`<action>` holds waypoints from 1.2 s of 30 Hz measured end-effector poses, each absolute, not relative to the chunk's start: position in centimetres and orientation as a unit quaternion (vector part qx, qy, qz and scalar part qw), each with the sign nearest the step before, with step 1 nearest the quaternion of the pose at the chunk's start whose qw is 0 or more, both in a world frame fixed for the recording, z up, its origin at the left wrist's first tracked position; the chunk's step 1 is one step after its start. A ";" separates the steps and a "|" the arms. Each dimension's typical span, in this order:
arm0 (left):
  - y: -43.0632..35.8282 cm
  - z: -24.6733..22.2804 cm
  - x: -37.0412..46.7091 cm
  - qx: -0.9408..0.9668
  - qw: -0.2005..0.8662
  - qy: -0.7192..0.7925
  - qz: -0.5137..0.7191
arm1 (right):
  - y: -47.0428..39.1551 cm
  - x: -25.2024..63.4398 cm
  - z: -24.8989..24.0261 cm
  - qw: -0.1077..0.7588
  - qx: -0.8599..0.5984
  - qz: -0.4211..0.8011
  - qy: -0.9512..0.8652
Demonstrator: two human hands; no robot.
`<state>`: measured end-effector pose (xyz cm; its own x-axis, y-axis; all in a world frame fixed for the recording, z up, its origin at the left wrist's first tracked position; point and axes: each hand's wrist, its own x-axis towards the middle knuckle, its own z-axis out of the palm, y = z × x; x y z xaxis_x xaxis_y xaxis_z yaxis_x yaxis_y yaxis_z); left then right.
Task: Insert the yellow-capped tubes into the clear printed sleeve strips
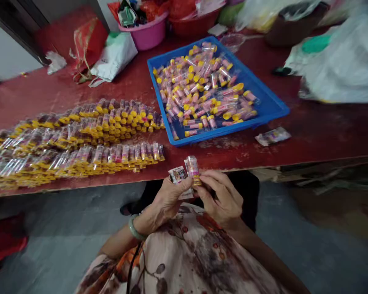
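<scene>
Head view: left fingers (184,185) pinch printed slips (177,174); right fingers (215,183) closed on capped tube (193,168).

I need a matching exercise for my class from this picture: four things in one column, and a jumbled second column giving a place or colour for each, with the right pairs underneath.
Things
1. Bangle
2. Tray
3. Stacked tubes
4. Single tube

Places and colours
A. Blue, with loose tubes lying in it
B. Between the left hand and the right hand
C. Around the left wrist
D. In rows on the left part of the red table

Right pairs: 1-C, 2-A, 3-D, 4-B
</scene>
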<state>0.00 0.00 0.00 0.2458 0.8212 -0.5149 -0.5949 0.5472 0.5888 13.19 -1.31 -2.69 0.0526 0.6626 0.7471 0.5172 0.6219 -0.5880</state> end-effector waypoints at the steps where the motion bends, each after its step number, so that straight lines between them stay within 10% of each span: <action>1: -0.1 0.1 0.0 0.139 0.779 0.412 0.452 | -1.4 13.2 -2.7 0.582 -0.433 0.061 -0.686; 36: 0.4 3.1 -5.4 0.194 0.719 0.475 0.468 | -1.9 14.3 -1.9 0.496 -0.402 0.014 -0.769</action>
